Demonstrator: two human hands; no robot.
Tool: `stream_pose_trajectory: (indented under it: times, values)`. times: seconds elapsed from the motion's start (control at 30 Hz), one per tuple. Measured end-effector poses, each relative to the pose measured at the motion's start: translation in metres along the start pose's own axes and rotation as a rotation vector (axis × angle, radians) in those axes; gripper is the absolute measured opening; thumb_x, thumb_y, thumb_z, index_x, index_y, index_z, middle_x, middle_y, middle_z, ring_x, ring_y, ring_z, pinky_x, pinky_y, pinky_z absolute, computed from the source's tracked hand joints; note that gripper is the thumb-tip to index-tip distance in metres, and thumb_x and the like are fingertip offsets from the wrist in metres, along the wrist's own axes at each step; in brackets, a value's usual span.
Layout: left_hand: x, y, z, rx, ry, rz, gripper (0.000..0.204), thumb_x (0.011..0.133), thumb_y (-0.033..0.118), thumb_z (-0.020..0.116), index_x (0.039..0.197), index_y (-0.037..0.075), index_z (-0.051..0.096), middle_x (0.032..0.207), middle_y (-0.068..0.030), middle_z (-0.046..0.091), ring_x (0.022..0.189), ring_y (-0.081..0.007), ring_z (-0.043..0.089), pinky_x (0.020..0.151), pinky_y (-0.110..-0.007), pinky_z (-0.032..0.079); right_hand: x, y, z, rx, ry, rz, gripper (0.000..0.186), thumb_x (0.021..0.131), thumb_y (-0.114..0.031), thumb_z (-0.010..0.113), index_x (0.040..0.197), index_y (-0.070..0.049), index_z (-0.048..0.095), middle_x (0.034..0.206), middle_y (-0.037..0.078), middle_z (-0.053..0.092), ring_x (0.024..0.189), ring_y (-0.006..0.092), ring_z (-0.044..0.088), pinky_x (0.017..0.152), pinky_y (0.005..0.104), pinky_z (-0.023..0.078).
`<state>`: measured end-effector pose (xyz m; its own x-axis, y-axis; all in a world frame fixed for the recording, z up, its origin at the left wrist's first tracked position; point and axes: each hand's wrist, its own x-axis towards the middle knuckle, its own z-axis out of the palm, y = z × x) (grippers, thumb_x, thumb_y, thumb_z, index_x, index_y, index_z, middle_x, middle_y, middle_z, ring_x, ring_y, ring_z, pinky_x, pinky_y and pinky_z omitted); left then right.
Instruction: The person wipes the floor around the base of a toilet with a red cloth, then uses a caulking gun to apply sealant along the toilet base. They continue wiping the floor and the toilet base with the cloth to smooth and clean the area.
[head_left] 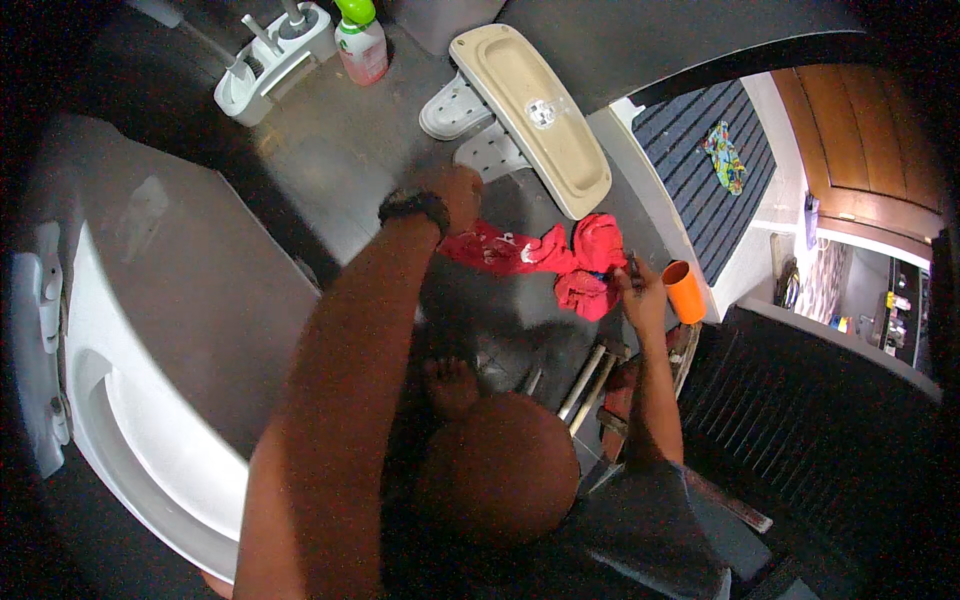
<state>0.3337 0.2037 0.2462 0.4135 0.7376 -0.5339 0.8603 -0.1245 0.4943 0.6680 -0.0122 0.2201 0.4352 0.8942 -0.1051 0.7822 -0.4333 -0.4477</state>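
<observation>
Red cloth: the red cloth point(512, 252), with white markings along one stretch, spans between the two hands above the dark floor point(330, 180); its right part is bunched into folds.
Left hand: the left hand point(460, 198), below a dark wristband point(415, 208), has its fingers curled over the cloth's left end, gripping it; the fingertips are in shadow.
Right hand: the right hand point(642, 290) pinches the bunched end of the cloth between its fingers.
Orange cup: the orange cup point(688, 295) is just beside the right hand, its mouth tipped toward the cloth; the inner wall shows, but its bottom is hidden.
White caddy: the white caddy point(258, 102) at the upper left holds upright handles in its compartments, one of them a grey shaft.
Spray bottle: the spray bottle point(362, 55), with a green top and a pinkish-red lower part, stands just beside the caddy; whether the colour is liquid or label cannot be told.
Beige tray: the beige tray point(568, 150), long and shallow, lies beyond the cloth, with a round fitting in its hollow and two white perforated pieces point(492, 150) beside it.
Striped mat: a multicoloured cloth point(724, 160) lies on the striped mat point(680, 140) at the upper right.
</observation>
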Motion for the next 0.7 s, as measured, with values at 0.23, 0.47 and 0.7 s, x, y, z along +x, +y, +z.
stream_pose_trajectory:
  times: [0.23,0.47,0.7]
  values:
    - [-0.006,-0.008,-0.06,0.016,0.062,-0.031,0.031,0.089,0.022,0.062,0.114,0.009,0.073,0.118,-0.0181,0.07,0.11,-0.0374,0.067,0.097,-0.047,0.053,0.032,0.008,0.045,-0.434,0.001,-0.252,0.043,0.087,-0.027,0.075,0.12,-0.001,0.065,0.1,0.017,0.067,0.099,0.0359,0.062,0.089,0.0453,0.049]
    - [-0.035,-0.009,0.01,-0.269,-0.033,-0.136,0.04,0.086,0.039,0.068,0.111,0.008,0.074,0.112,-0.0183,0.072,0.107,-0.0381,0.068,0.096,-0.046,0.053,-0.006,-0.037,-0.005,0.149,0.115,-0.195,0.017,0.082,-0.014,0.079,0.084,0.0,0.069,0.095,0.014,0.063,0.088,0.031,0.06,0.079,0.037,0.048]
    - [-0.034,0.016,0.115,-0.248,-0.15,0.282,0.047,0.097,0.049,0.054,0.114,0.009,0.073,0.123,-0.0183,0.068,0.111,-0.0388,0.066,0.098,-0.046,0.051,-0.048,-0.135,-0.007,0.475,-0.067,-0.287,0.025,0.076,-0.007,0.083,0.091,-0.002,0.065,0.099,0.01,0.062,0.089,0.0245,0.059,0.081,0.0354,0.049]
